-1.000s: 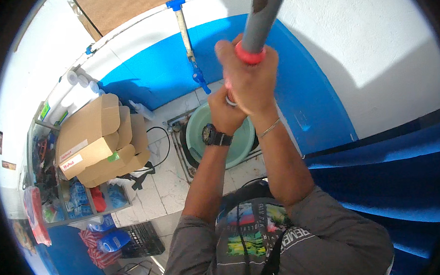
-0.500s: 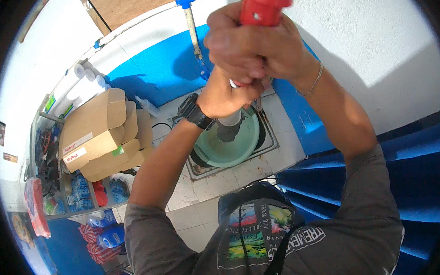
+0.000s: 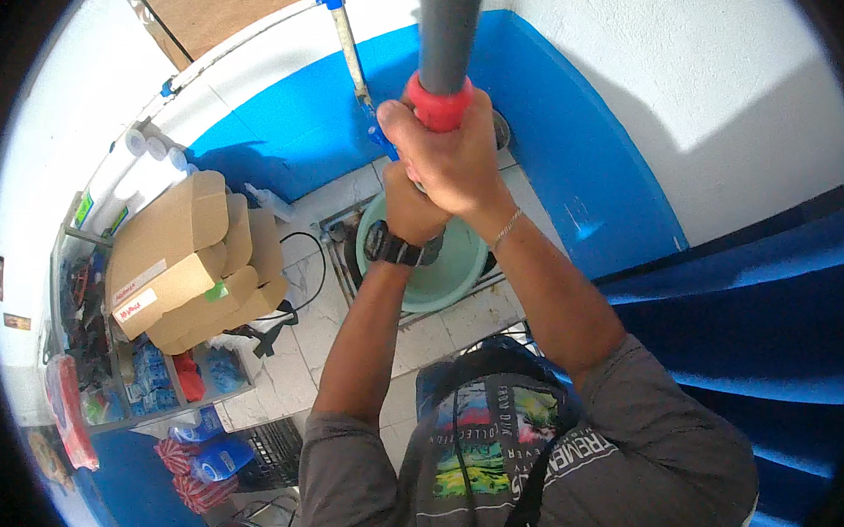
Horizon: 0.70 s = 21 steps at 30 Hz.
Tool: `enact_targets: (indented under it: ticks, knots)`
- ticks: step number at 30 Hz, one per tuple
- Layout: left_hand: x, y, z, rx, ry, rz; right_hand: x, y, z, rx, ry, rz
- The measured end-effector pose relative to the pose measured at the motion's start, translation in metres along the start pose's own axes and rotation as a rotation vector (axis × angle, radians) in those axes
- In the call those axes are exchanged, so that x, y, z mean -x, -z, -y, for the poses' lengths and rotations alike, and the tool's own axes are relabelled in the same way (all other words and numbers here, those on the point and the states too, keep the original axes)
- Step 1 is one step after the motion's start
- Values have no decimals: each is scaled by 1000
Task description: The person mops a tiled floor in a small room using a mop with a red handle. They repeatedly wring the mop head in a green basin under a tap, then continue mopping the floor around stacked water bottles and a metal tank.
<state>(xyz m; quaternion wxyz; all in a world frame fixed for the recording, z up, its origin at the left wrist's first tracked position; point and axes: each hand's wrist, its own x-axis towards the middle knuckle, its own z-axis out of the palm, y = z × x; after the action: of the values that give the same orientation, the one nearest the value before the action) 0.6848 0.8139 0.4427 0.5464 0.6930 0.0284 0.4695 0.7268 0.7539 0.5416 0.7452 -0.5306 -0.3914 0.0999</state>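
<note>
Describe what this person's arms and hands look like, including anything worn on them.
Both the left hand and the right hand are bare, with no gloves. A chunky black wristwatch with a dark strap circles the left wrist; a thin, pale, metallic-looking bracelet circles the right. The dark grey short sleeves leave the forearms uncovered.

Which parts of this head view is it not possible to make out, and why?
In the head view:
Grey pole: upper end cut off by the top edge; lower end hidden by the right hand and left hand.
Green basin: its far side is partly hidden by the hands.
Dark items at left: too small and crowded to identify.
</note>
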Motion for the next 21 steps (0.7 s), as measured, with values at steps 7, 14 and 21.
enact_targets:
  ticks: [7,14,21]
  knots:
    - [-2,-1,-2,-105,-62,-40,1,1,8,-36,24,14]
    - [-3,-9,-10,-274,-12,-83,-9,9,16,26,5,30]
    - [-7,-29,-18,-405,-8,-164,-17,21,18,-64,37,69]
